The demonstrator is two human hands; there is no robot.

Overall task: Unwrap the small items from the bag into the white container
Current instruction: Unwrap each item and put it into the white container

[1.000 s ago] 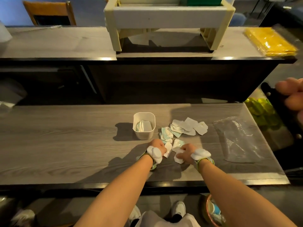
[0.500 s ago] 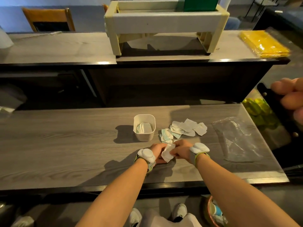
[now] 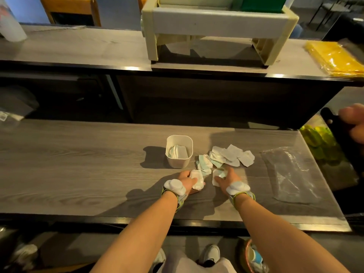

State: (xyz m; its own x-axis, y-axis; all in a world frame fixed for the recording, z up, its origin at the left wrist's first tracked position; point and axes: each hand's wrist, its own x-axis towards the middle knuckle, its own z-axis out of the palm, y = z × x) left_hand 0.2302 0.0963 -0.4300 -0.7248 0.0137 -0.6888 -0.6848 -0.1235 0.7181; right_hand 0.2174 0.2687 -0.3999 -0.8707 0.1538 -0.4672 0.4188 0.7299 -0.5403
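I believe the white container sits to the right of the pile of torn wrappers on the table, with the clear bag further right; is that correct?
Not quite: in the head view the white container sits to the left of the torn wrappers, not the right. The clear bag does lie further right on the table.

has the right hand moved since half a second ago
Yes. The right hand has drawn rightward, away from the left hand, now farther from the white container.

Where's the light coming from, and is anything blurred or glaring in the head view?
Head view: shadows of the container and arms fall leftward, so light comes from the right; glare streaks the counter edge; a blurred fingertip intrudes at right; straight edges bow from the wide lens.
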